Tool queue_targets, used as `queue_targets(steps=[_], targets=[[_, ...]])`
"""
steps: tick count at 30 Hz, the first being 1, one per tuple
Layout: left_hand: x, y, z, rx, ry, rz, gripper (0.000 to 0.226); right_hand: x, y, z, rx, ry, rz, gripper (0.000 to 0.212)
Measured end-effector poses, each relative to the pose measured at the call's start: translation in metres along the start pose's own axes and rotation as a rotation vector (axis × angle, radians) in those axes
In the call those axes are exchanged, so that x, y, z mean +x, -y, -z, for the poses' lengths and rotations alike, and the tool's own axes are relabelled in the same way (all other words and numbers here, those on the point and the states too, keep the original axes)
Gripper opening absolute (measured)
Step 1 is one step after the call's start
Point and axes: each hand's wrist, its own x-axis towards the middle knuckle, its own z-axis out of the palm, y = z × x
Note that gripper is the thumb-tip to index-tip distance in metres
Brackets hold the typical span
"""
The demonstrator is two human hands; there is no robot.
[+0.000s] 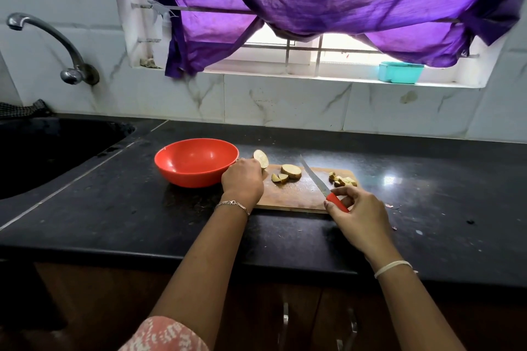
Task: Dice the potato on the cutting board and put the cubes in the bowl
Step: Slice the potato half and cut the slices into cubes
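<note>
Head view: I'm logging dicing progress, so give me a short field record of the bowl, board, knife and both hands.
board: wooden, on the dark counter
bowl: red, empty, left of the board
left hand: holds a potato chunk at the board's left end
right hand: holds the knife by its red handle, blade over the board
cut pieces: slice and wedges mid-board; cubes at the right end

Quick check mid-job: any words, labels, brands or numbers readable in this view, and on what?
None can be read. The red bowl, the knife in the right hand, the potato half in the left hand, the cutting board and the teal box all show plain surfaces, no print.
</note>
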Motion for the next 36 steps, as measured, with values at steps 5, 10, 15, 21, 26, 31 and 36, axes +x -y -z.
queue_targets(steps=[5,10,15,21,26,31,36], targets=[[0.005,0.000,0.001,-0.246,-0.027,-0.014,0.015,-0.001,0.001,0.000,-0.027,-0.022,-0.017,0.032],[0.007,-0.020,-0.007,-0.629,0.140,-0.083,0.015,-0.002,0.002,0.001,-0.036,-0.024,-0.033,0.030],[0.000,-0.044,-0.024,-0.692,0.190,-0.123,0.016,-0.001,-0.001,0.001,-0.017,-0.033,-0.034,0.019],[0.000,-0.055,-0.020,-0.461,0.137,-0.144,0.021,-0.001,-0.003,0.003,0.033,-0.038,-0.055,0.026],[0.001,-0.055,-0.020,-0.427,0.152,-0.177,0.029,0.002,-0.012,0.004,0.118,-0.001,-0.117,0.042],[0.008,-0.050,-0.021,-0.516,0.209,-0.235,0.013,0.000,-0.019,0.007,0.209,0.050,-0.166,0.047],[0.010,-0.043,-0.012,-0.478,0.403,-0.406,0.044,-0.002,-0.017,0.009,0.160,0.056,-0.151,0.045]])
